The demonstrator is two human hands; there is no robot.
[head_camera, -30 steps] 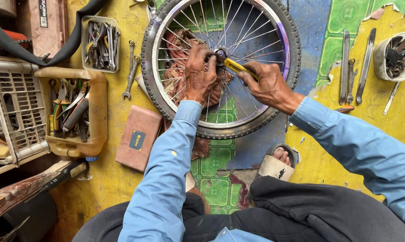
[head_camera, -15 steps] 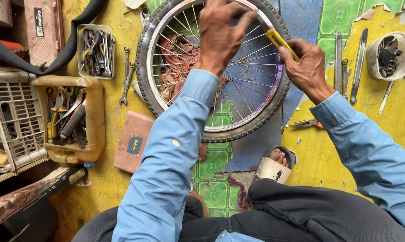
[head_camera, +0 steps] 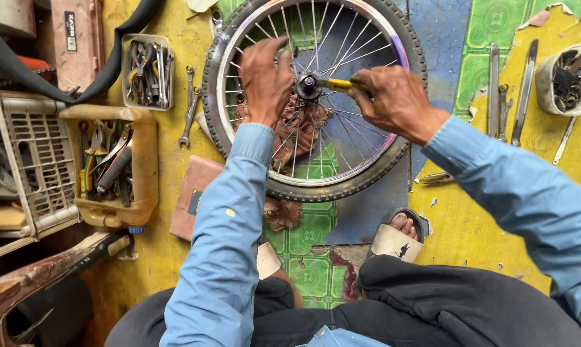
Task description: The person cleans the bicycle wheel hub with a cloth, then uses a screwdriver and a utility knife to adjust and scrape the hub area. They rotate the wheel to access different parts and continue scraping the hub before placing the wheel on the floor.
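Right hand point(head_camera: 396, 99) is gripping a yellow-handled tool point(head_camera: 338, 84) lying left-right, tip pointing left into the wheel hub point(head_camera: 308, 83); left hand point(head_camera: 264, 80) is clasping the spokes point(head_camera: 351, 48).

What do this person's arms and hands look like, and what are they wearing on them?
Both arms are covered by long, light blue shirt sleeves reaching to the wrists. The left sleeve has a small yellowish spot near the forearm. The left hand and the right hand are bare: no gloves, and no rings or watch show from this view.
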